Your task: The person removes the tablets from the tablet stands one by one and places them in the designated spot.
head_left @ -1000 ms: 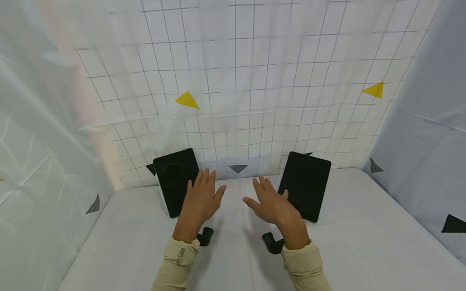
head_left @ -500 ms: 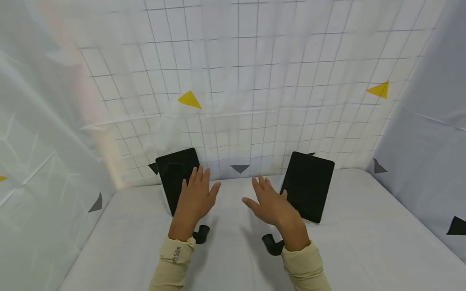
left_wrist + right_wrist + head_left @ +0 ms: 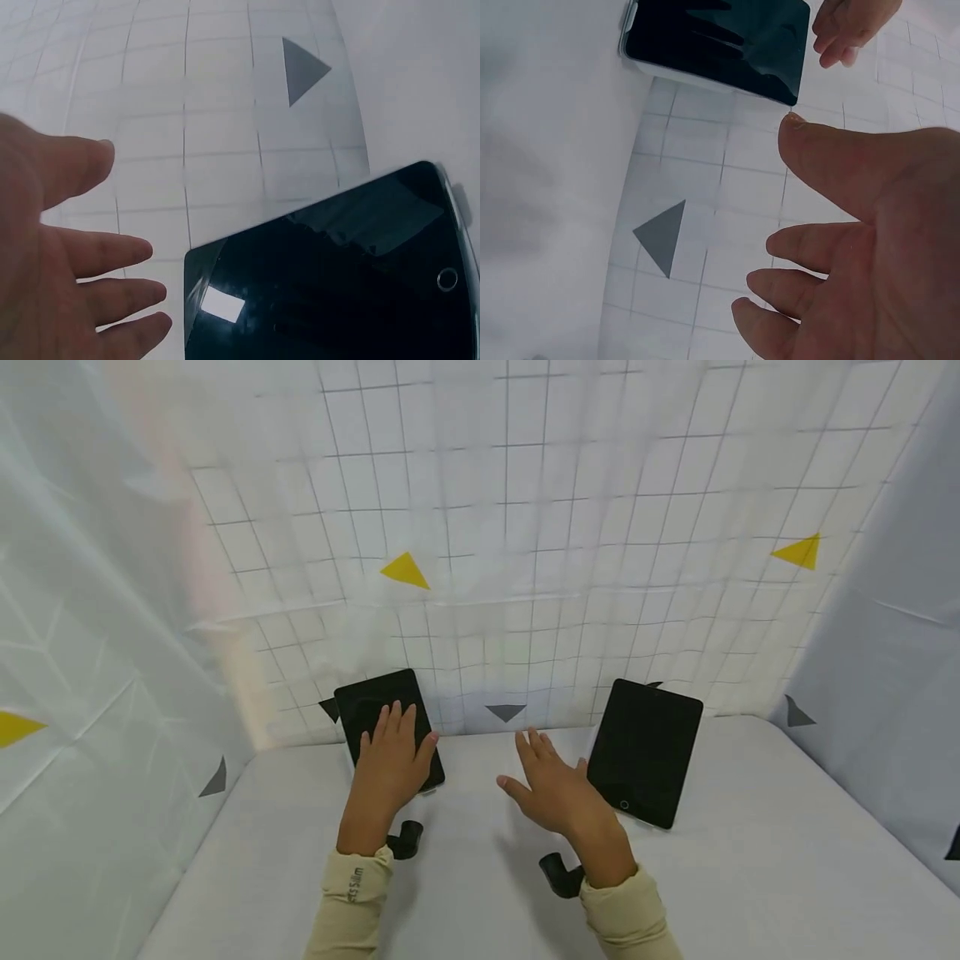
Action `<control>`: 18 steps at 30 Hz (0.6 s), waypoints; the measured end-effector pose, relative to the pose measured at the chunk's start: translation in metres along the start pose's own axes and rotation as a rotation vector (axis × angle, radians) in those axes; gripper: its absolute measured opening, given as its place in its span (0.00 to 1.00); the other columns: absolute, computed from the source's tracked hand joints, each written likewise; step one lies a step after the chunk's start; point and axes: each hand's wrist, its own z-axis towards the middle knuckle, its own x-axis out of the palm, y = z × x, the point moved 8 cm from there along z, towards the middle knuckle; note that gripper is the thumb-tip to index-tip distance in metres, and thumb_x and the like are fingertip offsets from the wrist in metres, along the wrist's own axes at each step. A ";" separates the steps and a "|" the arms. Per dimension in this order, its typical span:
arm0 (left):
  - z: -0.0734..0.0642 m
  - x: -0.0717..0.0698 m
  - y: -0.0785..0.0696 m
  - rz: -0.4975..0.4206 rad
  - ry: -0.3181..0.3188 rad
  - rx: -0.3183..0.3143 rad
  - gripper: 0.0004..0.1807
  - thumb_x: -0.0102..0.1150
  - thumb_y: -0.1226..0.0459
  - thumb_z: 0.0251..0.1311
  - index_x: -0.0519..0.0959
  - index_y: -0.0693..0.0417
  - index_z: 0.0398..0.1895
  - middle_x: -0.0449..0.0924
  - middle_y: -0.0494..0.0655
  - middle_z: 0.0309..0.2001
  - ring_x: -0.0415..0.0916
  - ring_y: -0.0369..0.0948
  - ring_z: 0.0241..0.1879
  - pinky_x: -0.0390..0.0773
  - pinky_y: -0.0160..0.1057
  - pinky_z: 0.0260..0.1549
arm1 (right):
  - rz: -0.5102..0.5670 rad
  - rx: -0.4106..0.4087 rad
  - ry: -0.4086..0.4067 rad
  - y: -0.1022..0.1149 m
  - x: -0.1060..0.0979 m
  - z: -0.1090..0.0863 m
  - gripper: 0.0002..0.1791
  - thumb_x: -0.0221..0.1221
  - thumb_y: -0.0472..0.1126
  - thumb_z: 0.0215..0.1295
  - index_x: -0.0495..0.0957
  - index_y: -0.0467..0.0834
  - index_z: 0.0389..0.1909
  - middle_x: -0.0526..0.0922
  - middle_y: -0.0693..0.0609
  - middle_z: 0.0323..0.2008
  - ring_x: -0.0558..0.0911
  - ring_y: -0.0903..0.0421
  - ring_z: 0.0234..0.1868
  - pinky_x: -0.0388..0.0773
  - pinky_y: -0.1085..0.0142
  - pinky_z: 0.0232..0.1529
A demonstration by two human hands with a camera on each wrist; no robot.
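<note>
My left hand [image 3: 392, 768] hangs with fingers spread in front of the left tablet [image 3: 360, 697], overlapping it in the head view. In the left wrist view that tablet [image 3: 337, 277] shows a dark screen with a round home button, and the fingers [image 3: 124, 292] stand apart from its edge, holding nothing. My right hand [image 3: 558, 789] is spread too, palm down and holding nothing, just left of the right tablet [image 3: 647, 752]. Both tablets lean at the back of the white table, screens dark. The right wrist view shows the left tablet [image 3: 720, 45] beyond my right thumb [image 3: 832, 150].
A white sheet wall with a grid [image 3: 540, 527] rises behind the table [image 3: 465, 893]. Yellow triangles [image 3: 406, 571] and grey triangles [image 3: 506, 712] mark it. Plain sheets close in both sides. A black curved piece [image 3: 561, 875] shows beside each wrist.
My left hand has moved left, further over the left tablet, baring its lower right corner. The right hand has barely moved. The head view has shifted a little, sliding the scene right.
</note>
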 end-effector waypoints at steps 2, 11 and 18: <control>-0.001 -0.003 0.005 -0.007 0.000 -0.006 0.37 0.45 0.50 0.83 0.55 0.66 0.81 0.47 0.66 0.81 0.40 0.59 0.81 0.45 0.70 0.71 | -0.005 -0.016 -0.003 0.005 0.003 0.000 0.42 0.53 0.55 0.82 0.51 0.36 0.83 0.47 0.37 0.82 0.47 0.39 0.81 0.42 0.23 0.67; -0.003 -0.015 0.032 -0.024 0.013 -0.067 0.38 0.41 0.49 0.84 0.50 0.66 0.83 0.41 0.67 0.82 0.35 0.60 0.81 0.41 0.70 0.72 | -0.001 -0.078 -0.012 0.025 0.013 0.005 0.42 0.54 0.56 0.82 0.51 0.37 0.83 0.49 0.39 0.82 0.50 0.42 0.81 0.44 0.24 0.69; -0.009 -0.032 0.058 -0.051 -0.020 -0.134 0.37 0.38 0.51 0.85 0.49 0.69 0.82 0.41 0.70 0.81 0.35 0.63 0.80 0.41 0.72 0.71 | 0.004 -0.145 -0.046 0.042 0.016 0.014 0.42 0.53 0.56 0.82 0.49 0.38 0.84 0.50 0.41 0.82 0.50 0.44 0.82 0.47 0.26 0.70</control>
